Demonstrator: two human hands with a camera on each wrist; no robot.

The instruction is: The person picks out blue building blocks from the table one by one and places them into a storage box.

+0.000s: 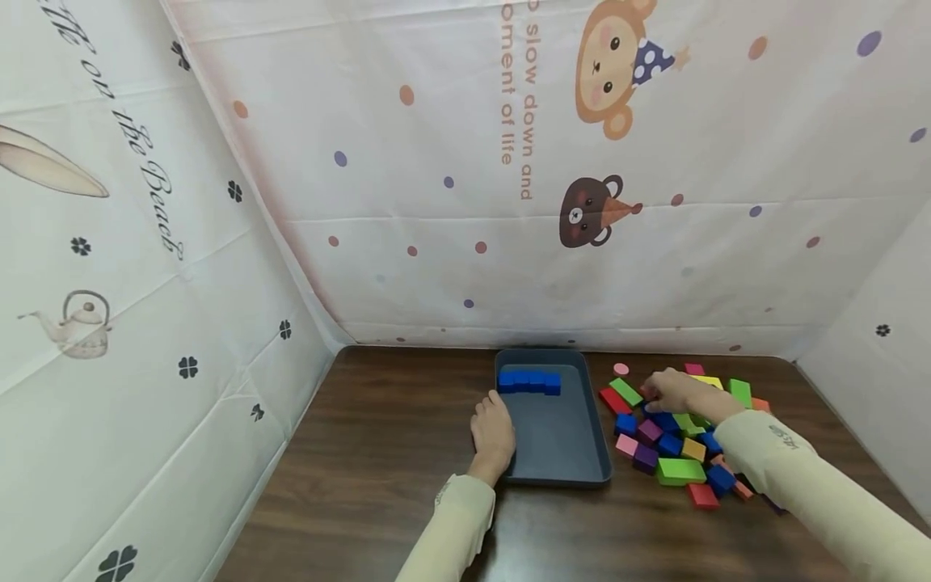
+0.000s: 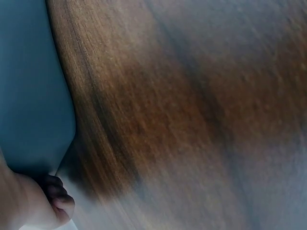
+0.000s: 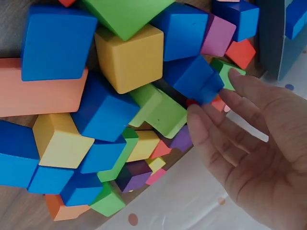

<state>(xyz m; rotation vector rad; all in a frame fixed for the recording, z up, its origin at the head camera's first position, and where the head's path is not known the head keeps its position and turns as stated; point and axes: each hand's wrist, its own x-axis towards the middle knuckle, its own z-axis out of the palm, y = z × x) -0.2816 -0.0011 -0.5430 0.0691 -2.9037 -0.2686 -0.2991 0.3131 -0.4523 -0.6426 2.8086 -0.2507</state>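
My left hand (image 1: 493, 432) grips the left rim of a dark grey tray (image 1: 556, 444); in the left wrist view its curled fingers (image 2: 58, 196) meet the tray's edge. Inside the tray, several blue blocks (image 1: 528, 382) form a row along the far left. My right hand (image 1: 675, 391) reaches into a pile of coloured blocks right of the tray. In the right wrist view, this hand (image 3: 259, 139) has its thumb and fingers spread beside a blue block (image 3: 189, 79). A bit of red (image 3: 192, 102) shows at one fingertip. Whether anything is held firmly is not visible.
Green, red, yellow, purple, pink and orange blocks lie around the right hand, including a long green block (image 1: 680, 472) and a red block (image 1: 702, 495). A pink round piece (image 1: 621, 369) lies near the back. Printed cloth (image 1: 436, 283) hangs behind the brown table (image 1: 385, 436).
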